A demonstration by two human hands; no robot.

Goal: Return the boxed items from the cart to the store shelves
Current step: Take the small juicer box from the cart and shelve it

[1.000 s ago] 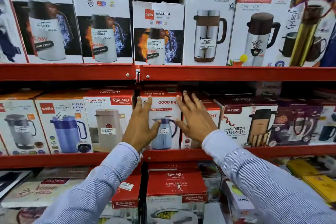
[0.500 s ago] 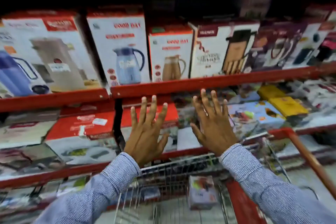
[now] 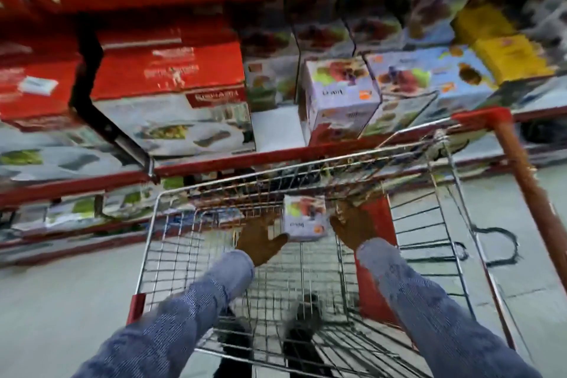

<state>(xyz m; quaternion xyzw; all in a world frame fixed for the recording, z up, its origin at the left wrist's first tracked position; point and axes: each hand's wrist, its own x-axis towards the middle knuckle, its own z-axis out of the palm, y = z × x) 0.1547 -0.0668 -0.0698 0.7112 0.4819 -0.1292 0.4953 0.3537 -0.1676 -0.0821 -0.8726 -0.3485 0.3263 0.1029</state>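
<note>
Chrome wire shopping cart [image 3: 159, 242] below red metal shelf [image 3: 214, 163] | small white printed box [image 3: 303, 219] inside cart | left hand [image 3: 260, 239] spread, at box's left side | right hand [image 3: 352, 228] at its right; grip blurred, cannot tell

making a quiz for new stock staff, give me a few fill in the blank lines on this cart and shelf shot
1. The small white box lies inside the wire ____.
2. The left hand and right hand reach down on either ____ of that box.
3. A matching box stands on the shelf, to the right of the big ____-topped box.

Missing words: cart; side; red
</note>
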